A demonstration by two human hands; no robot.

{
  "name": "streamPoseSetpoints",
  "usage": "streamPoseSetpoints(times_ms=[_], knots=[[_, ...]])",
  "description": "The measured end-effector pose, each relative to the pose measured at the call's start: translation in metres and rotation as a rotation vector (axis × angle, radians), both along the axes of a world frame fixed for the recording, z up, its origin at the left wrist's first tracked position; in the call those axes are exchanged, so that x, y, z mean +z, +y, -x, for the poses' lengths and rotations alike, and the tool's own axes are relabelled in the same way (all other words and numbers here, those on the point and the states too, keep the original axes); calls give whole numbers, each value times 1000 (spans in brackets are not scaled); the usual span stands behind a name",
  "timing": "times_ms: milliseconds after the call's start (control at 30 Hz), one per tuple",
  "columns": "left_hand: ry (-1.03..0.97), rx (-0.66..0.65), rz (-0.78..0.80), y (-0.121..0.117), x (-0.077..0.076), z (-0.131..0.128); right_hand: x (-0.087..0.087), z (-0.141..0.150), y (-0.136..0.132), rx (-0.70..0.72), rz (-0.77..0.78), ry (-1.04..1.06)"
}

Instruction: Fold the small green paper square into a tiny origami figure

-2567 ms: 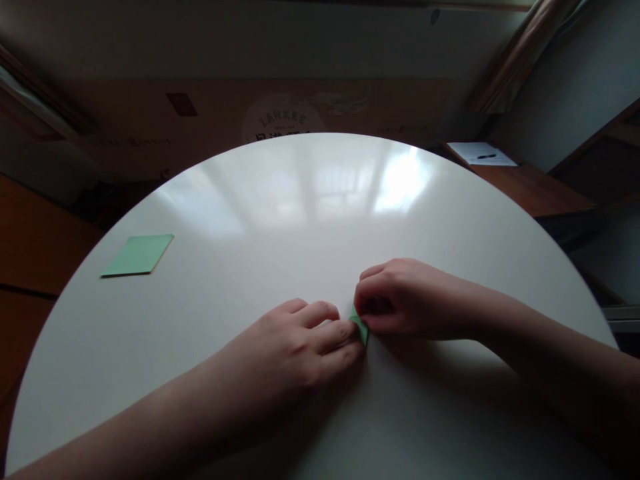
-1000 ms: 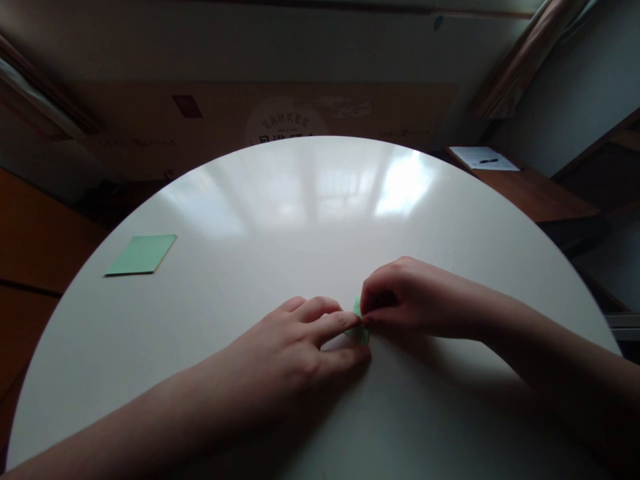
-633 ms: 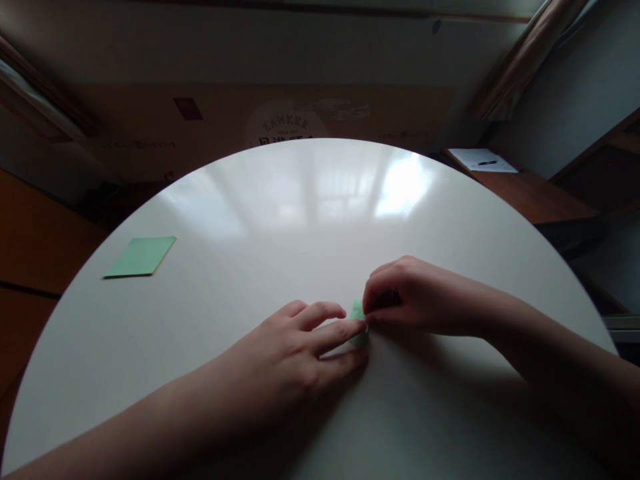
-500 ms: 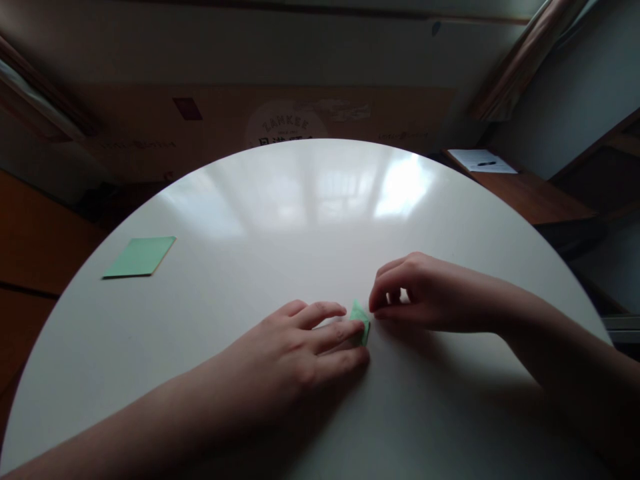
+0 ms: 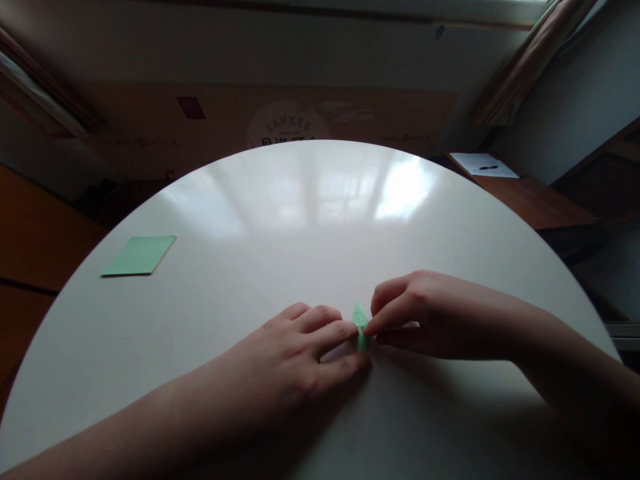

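The person's left hand [image 5: 303,347] lies with its fingers part spread, the index fingertip on the left side of a small folded green paper [image 5: 361,319] and the thumb by its near end; it seems to press rather than grip, probably to stop so light a piece sliding. The right hand [image 5: 435,313] is half curled, index fingertip on the paper's right side, likely working the fold there (whether its thumb pinches too cannot be told). The paper lies between both hands on the white table [image 5: 240,267], whose smooth, hard top gives creases firm backing. Well apart, toward the left edge, sits a green paper stack [image 5: 140,255], out of the hands' way. Beyond, a pen [image 5: 489,167] rests on a white sheet [image 5: 465,161].
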State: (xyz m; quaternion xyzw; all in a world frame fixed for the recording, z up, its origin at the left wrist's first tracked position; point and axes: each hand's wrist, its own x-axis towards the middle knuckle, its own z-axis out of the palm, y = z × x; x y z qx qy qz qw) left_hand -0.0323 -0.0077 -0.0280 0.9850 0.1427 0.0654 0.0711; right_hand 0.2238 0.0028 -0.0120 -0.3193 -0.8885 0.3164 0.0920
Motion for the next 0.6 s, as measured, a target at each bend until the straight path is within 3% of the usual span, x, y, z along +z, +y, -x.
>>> streamPoseSetpoints(times_ms=[233, 600], knots=[[-86, -11, 75, 4, -2, 0, -4, -1, 1, 22, -21, -11], [-47, 30, 97, 1, -1, -2, -6, -2, 3, 35, -16, 8]])
